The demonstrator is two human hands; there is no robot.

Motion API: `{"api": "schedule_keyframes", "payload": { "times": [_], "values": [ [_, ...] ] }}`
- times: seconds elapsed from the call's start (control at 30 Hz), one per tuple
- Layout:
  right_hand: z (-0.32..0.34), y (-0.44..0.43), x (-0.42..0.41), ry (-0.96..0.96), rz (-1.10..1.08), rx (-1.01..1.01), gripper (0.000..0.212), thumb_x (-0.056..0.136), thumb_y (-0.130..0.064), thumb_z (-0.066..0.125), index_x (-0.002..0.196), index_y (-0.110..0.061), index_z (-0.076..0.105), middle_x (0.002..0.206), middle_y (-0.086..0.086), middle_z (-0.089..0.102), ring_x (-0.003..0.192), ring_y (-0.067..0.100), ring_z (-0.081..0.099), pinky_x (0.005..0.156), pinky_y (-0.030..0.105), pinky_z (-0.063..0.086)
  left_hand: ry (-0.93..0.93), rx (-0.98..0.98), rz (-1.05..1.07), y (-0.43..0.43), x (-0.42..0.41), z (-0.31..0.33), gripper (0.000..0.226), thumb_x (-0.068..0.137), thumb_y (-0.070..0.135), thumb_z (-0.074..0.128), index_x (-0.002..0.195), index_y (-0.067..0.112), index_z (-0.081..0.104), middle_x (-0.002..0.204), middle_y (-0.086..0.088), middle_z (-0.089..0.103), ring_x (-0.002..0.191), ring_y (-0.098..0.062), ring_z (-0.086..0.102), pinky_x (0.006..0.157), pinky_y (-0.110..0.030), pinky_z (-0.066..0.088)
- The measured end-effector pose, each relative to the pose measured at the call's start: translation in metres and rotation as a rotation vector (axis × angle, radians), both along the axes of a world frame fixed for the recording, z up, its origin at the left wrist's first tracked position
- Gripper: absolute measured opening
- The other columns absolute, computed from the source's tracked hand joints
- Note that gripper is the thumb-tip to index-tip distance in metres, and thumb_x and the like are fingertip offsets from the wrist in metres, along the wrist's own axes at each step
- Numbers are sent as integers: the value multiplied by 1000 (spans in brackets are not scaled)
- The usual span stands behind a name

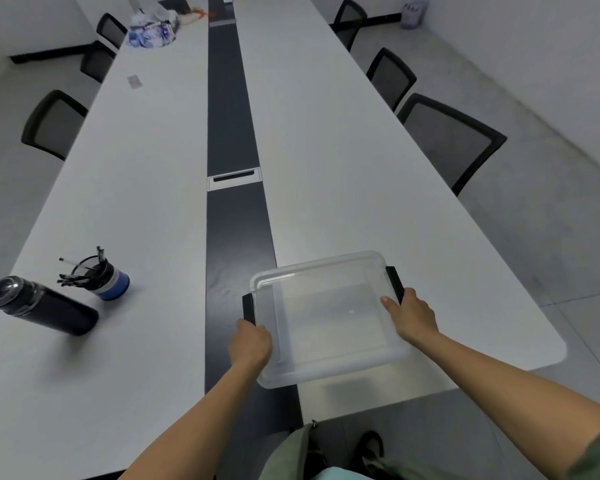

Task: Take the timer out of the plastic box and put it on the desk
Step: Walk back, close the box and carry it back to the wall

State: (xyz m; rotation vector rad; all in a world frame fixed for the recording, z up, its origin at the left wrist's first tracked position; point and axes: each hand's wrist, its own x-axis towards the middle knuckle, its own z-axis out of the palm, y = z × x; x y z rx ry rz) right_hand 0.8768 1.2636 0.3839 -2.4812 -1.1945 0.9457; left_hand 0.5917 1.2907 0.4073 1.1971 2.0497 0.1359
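Plastic box (pixel 321 263), clear, is gripped at its black side latches (pixel 394 282) by the left hand (pixel 252 344) and right hand (pixel 413 318).

Plastic box (pixel 326 320): clear, cloudy, rect. w/ rounded corners, black clips (pixel 248 308) on both sides, lid apparently on. It lay skewed a bit at the near end of the white worktop (pixel 361 168), left edge over the dark centre strip (pixel 232 133), rest over the right half. Left hand (pixel 250 344) & right hand (pixel 413 317) gripped its sides by the clips. Timer couldn't be made out thru the plastic.
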Motion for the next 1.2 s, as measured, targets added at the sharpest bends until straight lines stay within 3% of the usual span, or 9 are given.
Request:
{"api": "schedule_keyframes", "payload": {
  "times": [0.1, 0.33, 0.5, 0.6, 0.7, 0.77, 0.9, 1.1, 1.2],
  "values": [
    [-2, 2, -3, -53, 14, 1, 48, 99, -46, 40, 119, -3, 44, 108, 17, 63, 86, 32, 55, 69, 35, 41, 52, 19, -8, -2, 5, 0, 30, 101, 20, 36, 122, -1, 42, 113, -17, 60, 85, -25, 50, 72, -35, 43],
    [-4, 3, -5, -124, 54, 7, 46, 100, -46, 36, 117, -3, 44, 103, 19, 64, 82, 33, 56, 68, 37, 43, 88, 105, -82, -13, 7, -4, 22, 100, 20, 36, 110, 3, 46, 92, -8, 56, 79, -26, 56, 69, -36, 48],
    [-5, 1, 3, -17, 73, 25, 48, 96, -55, 39, 116, -12, 45, 98, 9, 63, 83, 29, 59, 67, 36, 44, -10, 137, -91, -8, -11, -14, 43, 100, 47, 28, 102, 9, 48, 92, -8, 60, 82, -26, 59, 71, -37, 49],
    [-5, -1, 10, 14, 32, 53, 50, 92, -66, 35, 105, -21, 49, 92, 0, 62, 83, 24, 61, 64, 33, 43, -147, 106, 18, 5, -24, -17, 58, 98, 53, 24, 87, 6, 56, 88, -12, 64, 81, -29, 62, 78, -45, 54],
    [-4, 5, 10, -20, 0, 76, 53, 93, -64, 35, 91, -14, 54, 87, 3, 65, 76, 23, 60, 59, 32, 40, -276, 62, 106, 13, -32, -13, 53, 98, 49, 33, 82, 4, 55, 84, -15, 64, 80, -33, 64, 81, -52, 58],
    [-2, 12, 7, -34, 15, 83, 53, 94, -61, 36, 85, -12, 57, 82, 6, 64, 68, 22, 58, 54, 30, 38, -306, 47, 127, 15, -34, -7, 46, 98, 46, 38, 80, 6, 52, 79, -12, 59, 72, -29, 60, 78, -49, 58],
    [8, 27, -1, -43, 72, 133, 52, 94, -59, 39, 82, -10, 55, 76, 4, 61, 65, 22, 56, 52, 30, 36, -287, 117, 194, 5, -41, 9, 43, 98, 44, 39, 79, 7, 50, 75, -8, 54, 66, -22, 52, 62, -35, 47],
    [27, 43, -31, 2, 325, 176, 51, 93, -58, 41, 93, -10, 57, 82, 3, 61, 70, 22, 57, 55, 30, 37, -169, 290, 404, -50, -56, 29, 45, 98, 46, 35, 69, 12, 44, 71, -5, 50, 65, -22, 47, 62, -34, 38],
    [35, 37, -51, 19, 503, 193, 47, 94, -56, 42, 100, -11, 56, 89, 6, 62, 75, 24, 58, 57, 30, 38, -108, 360, 557, -103, -59, 35, 47, 97, 50, 34, 73, 10, 46, 76, -5, 52, 73, -25, 48, 65, -36, 37]
  ]
}}
